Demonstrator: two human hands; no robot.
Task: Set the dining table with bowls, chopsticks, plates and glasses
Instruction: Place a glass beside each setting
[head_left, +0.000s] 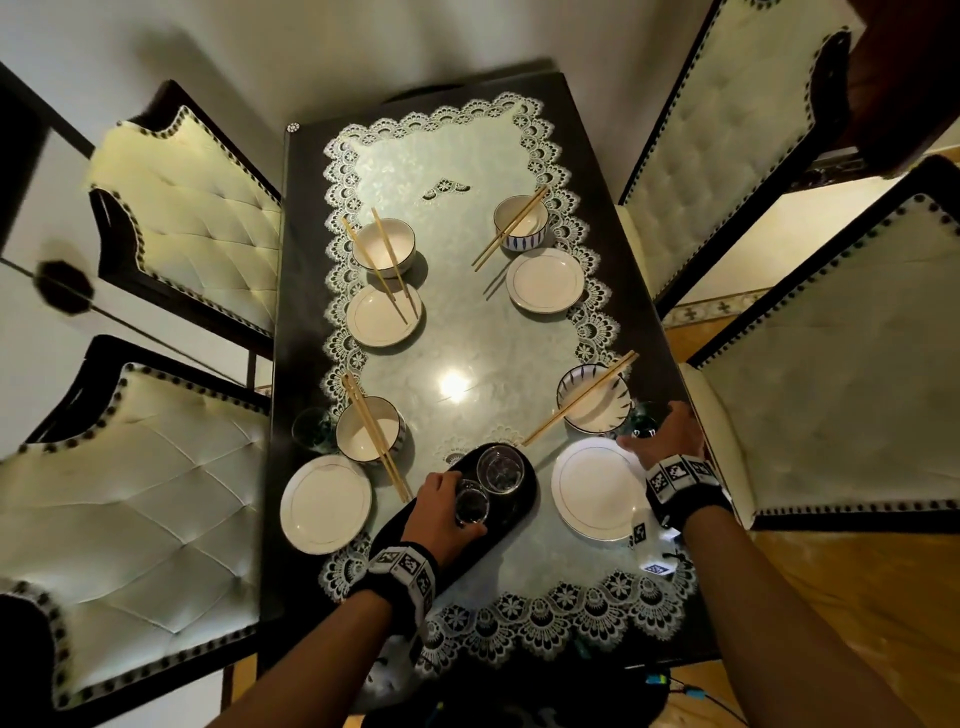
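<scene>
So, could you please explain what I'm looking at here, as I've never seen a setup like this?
There is no machine: a person wears one wide-angle camera on the head, looking down at their own hands. Patterned bands mark both wrists. The table holds four bowls, each with chopsticks across it, and four plates. The left hand grips a small glass on a black tray, beside a second glass. The right hand is at a dark glass by the near right bowl; whether it grips it is unclear.

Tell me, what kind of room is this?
Most likely a home dining room: a long table under a lace-edged tablecloth, tufted chairs along both sides, and places laid with bowls, plates and chopsticks.
</scene>
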